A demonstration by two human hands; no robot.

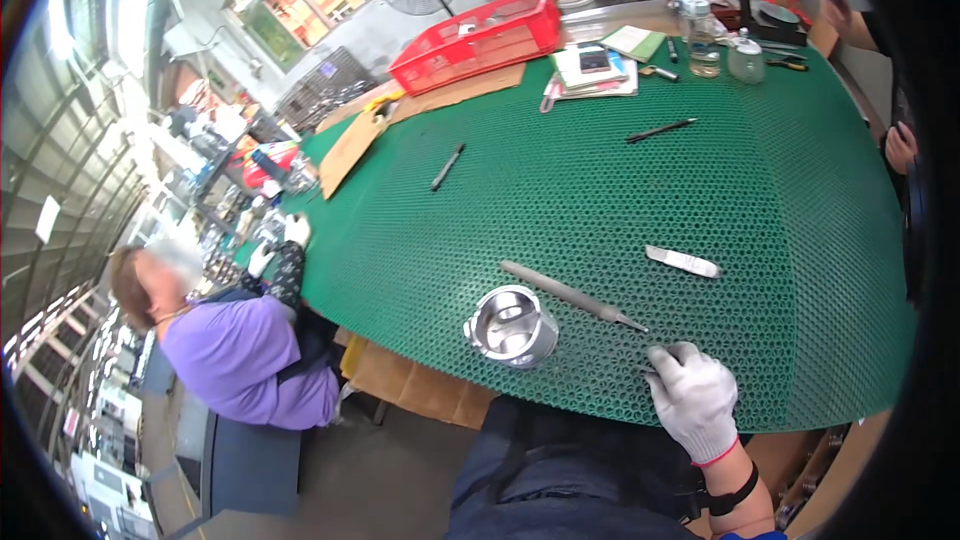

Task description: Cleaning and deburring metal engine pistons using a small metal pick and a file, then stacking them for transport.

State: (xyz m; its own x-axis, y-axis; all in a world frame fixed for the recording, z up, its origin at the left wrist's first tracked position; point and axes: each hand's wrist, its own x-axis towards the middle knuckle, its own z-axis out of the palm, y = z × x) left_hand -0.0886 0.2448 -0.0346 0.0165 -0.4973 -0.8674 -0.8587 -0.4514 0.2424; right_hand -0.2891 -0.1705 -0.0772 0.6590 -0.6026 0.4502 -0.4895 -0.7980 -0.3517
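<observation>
My right hand (692, 395), in a white knit glove, rests at the near edge of the green mat. Its fingers are curled in toward the thumb, and whatever may be between them is too small to make out. Just beyond the fingertips lies a grey metal file (565, 292), its narrow tang pointing toward the hand. Left of the file's near half stands a shiny metal cup (535, 340), its open top facing up. A white-handled utility knife (682, 261) lies farther off, above the hand. My left hand is out of sight.
The perforated green mat (560, 190) covers the table. Two pens (660, 130) (448, 167) lie across it. At the back are a red crate (475, 40), papers with a phone (594, 60) and glass jars (703, 55). A person in purple (240, 350) works at left; another person's hand (900, 148) shows at right.
</observation>
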